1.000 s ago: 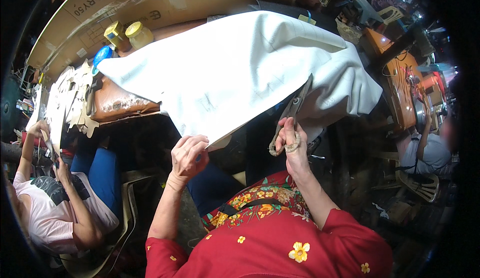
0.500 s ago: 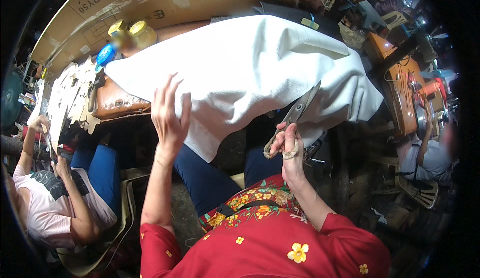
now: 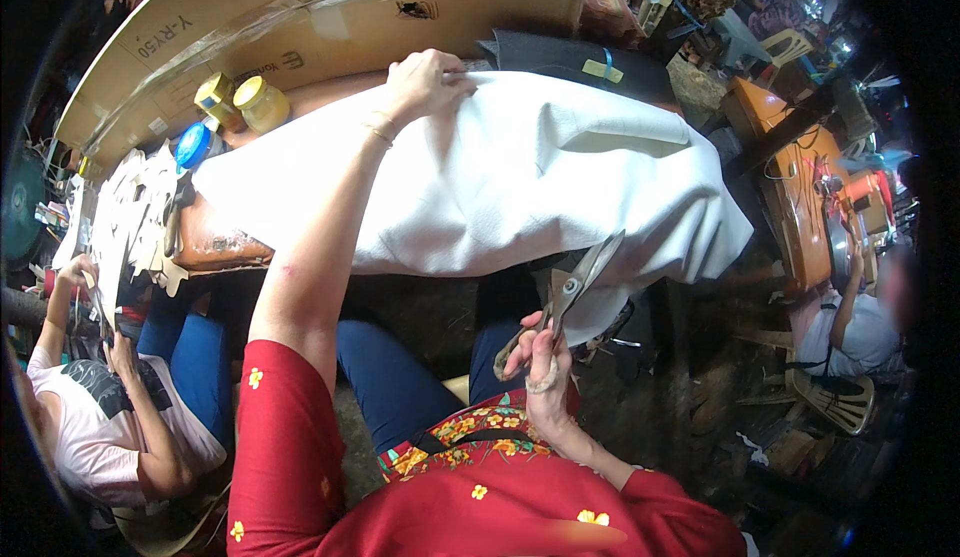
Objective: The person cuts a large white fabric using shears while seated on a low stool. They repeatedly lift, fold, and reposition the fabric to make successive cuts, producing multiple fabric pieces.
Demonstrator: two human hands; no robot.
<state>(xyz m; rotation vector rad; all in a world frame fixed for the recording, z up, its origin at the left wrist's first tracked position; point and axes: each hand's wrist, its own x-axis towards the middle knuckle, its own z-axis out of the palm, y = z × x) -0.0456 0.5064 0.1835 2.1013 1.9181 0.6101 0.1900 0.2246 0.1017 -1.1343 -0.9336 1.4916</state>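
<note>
A large white leather-like sheet [image 3: 500, 177] lies in folds over the bench and hangs past its near edge. My left hand [image 3: 425, 85] reaches across to the far edge of the sheet, its fingers bent and closed on the material there. Metal scissors [image 3: 572, 286] with wrapped handles are in my right hand [image 3: 545, 367], fingers through the loops. Their blades point up and to the right, by the sheet's near edge. The sheet's underside is mostly hidden.
Behind the bench stands a long cardboard panel [image 3: 330, 27]. Yellow-lidded jars [image 3: 262, 107], a blue-lidded container [image 3: 195, 145] and cut pale pieces [image 3: 130, 207] sit at the left. Dark folded material [image 3: 560, 57] lies behind the sheet. A co-worker [image 3: 110, 417] sits at left, another person at far right.
My left hand has gone from above the near part of the sheet to its far edge and closed there. The scissors in my right hand have come nearer to me and slightly left.
</note>
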